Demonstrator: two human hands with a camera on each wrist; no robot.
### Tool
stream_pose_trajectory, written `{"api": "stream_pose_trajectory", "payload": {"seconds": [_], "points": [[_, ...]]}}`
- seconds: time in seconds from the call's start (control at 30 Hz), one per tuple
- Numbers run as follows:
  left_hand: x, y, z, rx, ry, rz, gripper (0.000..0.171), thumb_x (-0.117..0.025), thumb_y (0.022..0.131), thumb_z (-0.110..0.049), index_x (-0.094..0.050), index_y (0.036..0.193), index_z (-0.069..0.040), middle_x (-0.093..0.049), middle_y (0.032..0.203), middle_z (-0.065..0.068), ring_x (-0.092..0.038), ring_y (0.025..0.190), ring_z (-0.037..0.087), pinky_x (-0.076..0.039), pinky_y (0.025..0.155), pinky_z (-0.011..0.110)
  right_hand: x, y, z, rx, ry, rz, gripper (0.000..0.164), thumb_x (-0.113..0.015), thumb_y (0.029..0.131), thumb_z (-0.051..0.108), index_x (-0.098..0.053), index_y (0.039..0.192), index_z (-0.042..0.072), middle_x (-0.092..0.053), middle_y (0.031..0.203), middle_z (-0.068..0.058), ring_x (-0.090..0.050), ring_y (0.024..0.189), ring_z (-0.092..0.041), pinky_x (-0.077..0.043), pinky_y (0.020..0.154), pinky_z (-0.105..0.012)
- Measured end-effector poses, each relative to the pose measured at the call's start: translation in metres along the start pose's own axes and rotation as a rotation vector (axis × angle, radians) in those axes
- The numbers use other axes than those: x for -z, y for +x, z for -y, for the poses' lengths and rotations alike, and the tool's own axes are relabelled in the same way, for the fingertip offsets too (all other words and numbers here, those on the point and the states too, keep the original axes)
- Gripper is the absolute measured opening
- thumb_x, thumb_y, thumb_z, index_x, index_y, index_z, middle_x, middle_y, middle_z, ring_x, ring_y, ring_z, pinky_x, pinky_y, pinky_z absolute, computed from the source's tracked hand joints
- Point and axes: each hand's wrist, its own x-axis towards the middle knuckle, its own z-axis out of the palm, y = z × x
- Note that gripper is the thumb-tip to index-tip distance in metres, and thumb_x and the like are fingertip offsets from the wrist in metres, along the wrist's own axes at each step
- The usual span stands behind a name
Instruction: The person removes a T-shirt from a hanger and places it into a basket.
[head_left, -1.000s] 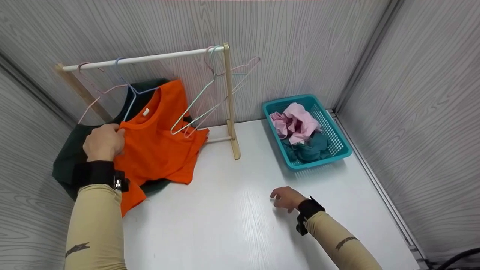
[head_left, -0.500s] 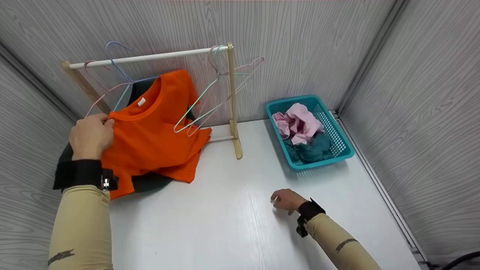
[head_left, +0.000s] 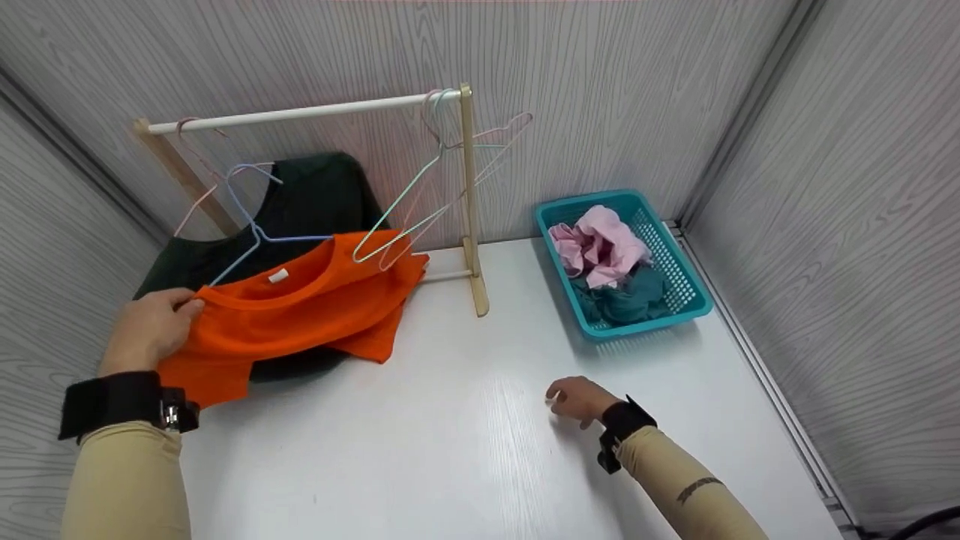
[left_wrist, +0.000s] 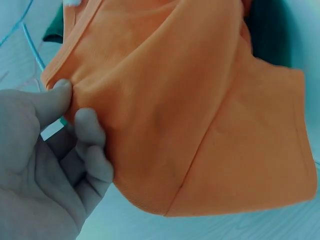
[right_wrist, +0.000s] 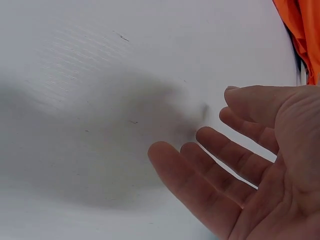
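Left hand (head_left: 154, 326) first, its grip pinching the orange T-shirt (head_left: 300, 322) beside the collar; the shirt droops before a dark green garment (head_left: 319, 195), blue hanger (head_left: 296, 239) in its neckline. Looks light, soft, floppy: collar and shoulders should hold best. Far right, the right hand's (head_left: 581, 397) grip is loose, nothing held, over the surface (head_left: 420, 450).

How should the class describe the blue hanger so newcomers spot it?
Find the clothes rack at left. Below its white rail, the left hand pinches an orange shirt; the blue hanger rises from that neckline. Unlike the pink and green hangers, its hook is off the rail.
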Motion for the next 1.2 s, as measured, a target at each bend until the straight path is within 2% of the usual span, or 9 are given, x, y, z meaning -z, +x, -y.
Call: {"api": "stream_pose_trajectory", "payload": {"seconds": [0.17, 0.23, 0.37, 0.6, 0.8, 0.93, 1.03, 1.2], "points": [[-0.002, -0.005, 0.011, 0.036, -0.009, 0.058, 0.06, -0.031, 0.106, -0.038, -0.034, 0.143, 0.009, -0.05, 0.1, 0.025, -0.049, 0.083, 0.033, -0.039, 0.069, 0.039, 0.004, 0.0, 0.002, 0.011, 0.009, 0.005, 0.033, -0.061, 0.092, 0.013, -0.061, 0.124, 0.007, -0.062, 0.118, -0.014, -0.061, 0.096, -0.021, -0.058, 0.062, -0.038], [-0.004, -0.006, 0.014, 0.054, -0.005, 0.06, 0.059, -0.033, 0.106, -0.036, -0.034, 0.143, 0.01, -0.052, 0.096, 0.023, -0.051, 0.08, 0.032, -0.039, 0.068, 0.038, 0.004, 0.0, 0.003, 0.014, 0.015, 0.003, 0.032, -0.061, 0.092, 0.013, -0.062, 0.124, 0.007, -0.062, 0.117, -0.013, -0.061, 0.098, -0.022, -0.059, 0.062, -0.039], [-0.01, -0.008, 0.017, 0.092, 0.021, 0.044, 0.058, -0.034, 0.106, -0.035, -0.034, 0.143, 0.01, -0.055, 0.098, 0.025, -0.052, 0.081, 0.033, -0.04, 0.07, 0.041, 0.001, 0.001, 0.003, 0.012, 0.022, 0.001, 0.032, -0.062, 0.092, 0.013, -0.062, 0.123, 0.008, -0.062, 0.117, -0.013, -0.062, 0.097, -0.022, -0.058, 0.062, -0.039], [-0.023, -0.004, 0.018, 0.119, 0.077, -0.035, 0.053, -0.037, 0.105, -0.033, -0.042, 0.14, 0.007, -0.046, 0.127, 0.039, -0.044, 0.091, 0.045, -0.041, 0.08, 0.053, -0.002, 0.0, 0.003, 0.008, 0.012, 0.001, 0.03, -0.063, 0.092, 0.014, -0.063, 0.121, 0.009, -0.062, 0.115, -0.012, -0.061, 0.09, -0.02, -0.058, 0.061, -0.042], [-0.033, -0.002, 0.013, 0.129, 0.075, -0.046, 0.05, -0.041, 0.104, -0.031, -0.045, 0.138, 0.006, -0.049, 0.122, 0.035, -0.045, 0.088, 0.043, -0.041, 0.076, 0.049, -0.004, 0.002, 0.003, 0.008, 0.011, 0.005, 0.029, -0.062, 0.092, 0.014, -0.063, 0.121, 0.01, -0.063, 0.113, -0.01, -0.061, 0.089, -0.018, -0.058, 0.061, -0.041], [-0.034, -0.004, 0.012, 0.087, 0.054, 0.002, 0.05, -0.045, 0.103, -0.032, -0.048, 0.135, 0.006, -0.05, 0.114, 0.03, -0.046, 0.088, 0.041, -0.041, 0.072, 0.043, -0.003, 0.002, 0.002, 0.0, 0.009, 0.012, 0.029, -0.062, 0.092, 0.015, -0.064, 0.121, 0.01, -0.063, 0.114, -0.011, -0.061, 0.09, -0.018, -0.058, 0.06, -0.039], [-0.035, -0.004, 0.012, 0.048, 0.028, 0.066, 0.049, -0.047, 0.103, -0.033, -0.051, 0.132, 0.005, -0.054, 0.11, 0.028, -0.051, 0.087, 0.036, -0.044, 0.072, 0.038, -0.001, 0.002, 0.001, -0.002, 0.007, 0.016, 0.029, -0.061, 0.093, 0.016, -0.063, 0.121, 0.011, -0.062, 0.115, -0.011, -0.061, 0.092, -0.019, -0.058, 0.06, -0.038], [-0.036, -0.002, 0.004, -0.013, -0.007, 0.18, 0.045, -0.048, 0.102, -0.034, -0.055, 0.126, 0.003, -0.06, 0.107, 0.026, -0.058, 0.086, 0.031, -0.05, 0.077, 0.04, 0.005, 0.002, 0.004, 0.02, 0.019, 0.015, 0.03, -0.061, 0.093, 0.015, -0.062, 0.123, 0.008, -0.062, 0.117, -0.013, -0.062, 0.095, -0.021, -0.058, 0.061, -0.039]]}}
